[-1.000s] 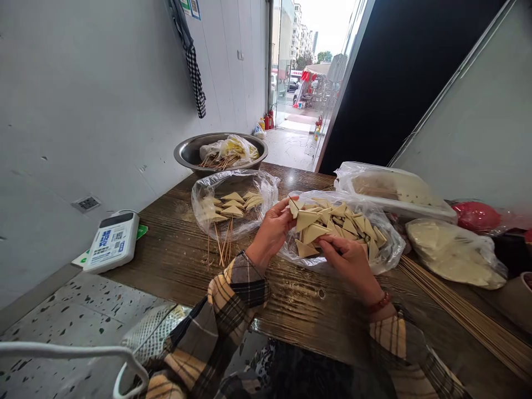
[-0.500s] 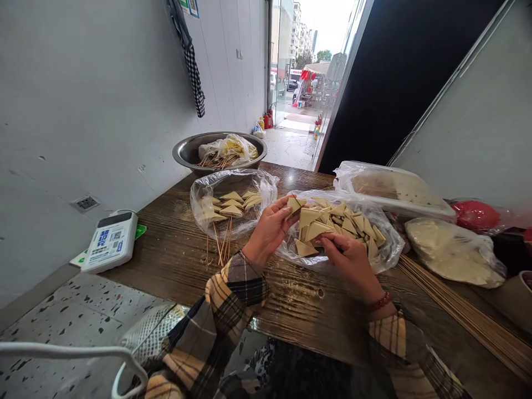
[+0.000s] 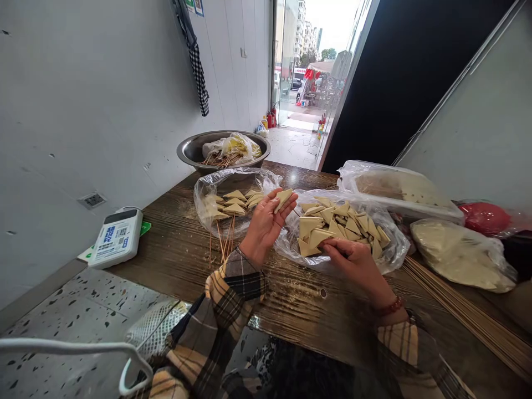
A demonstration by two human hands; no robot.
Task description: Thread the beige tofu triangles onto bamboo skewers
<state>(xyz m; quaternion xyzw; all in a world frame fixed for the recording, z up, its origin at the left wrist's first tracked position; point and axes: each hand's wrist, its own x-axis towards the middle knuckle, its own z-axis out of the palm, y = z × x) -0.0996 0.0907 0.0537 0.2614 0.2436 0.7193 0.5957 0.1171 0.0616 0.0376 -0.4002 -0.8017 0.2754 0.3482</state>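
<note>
The left hand (image 3: 266,224) pinches one tofu triangle (image 3: 284,198) over the middle of the desk (image 3: 299,310); a soft, flat grip should keep it whole. The right hand (image 3: 353,257) curls into the clear bag (image 3: 393,249) of loose triangles (image 3: 344,224), and I cannot tell its grip. The second bag (image 3: 203,205) holds skewered ones; the steel bowl (image 3: 187,149) holds more sticks.

On my dark wooden surface (image 3: 299,310), the clear plastic bag of loose tan triangles (image 3: 393,249) lies right of the clear plastic bag of skewered triangles (image 3: 204,200). The round steel bowl (image 3: 187,151) sits behind that, and the bamboo skewers (image 3: 469,318) lie far right.
</note>
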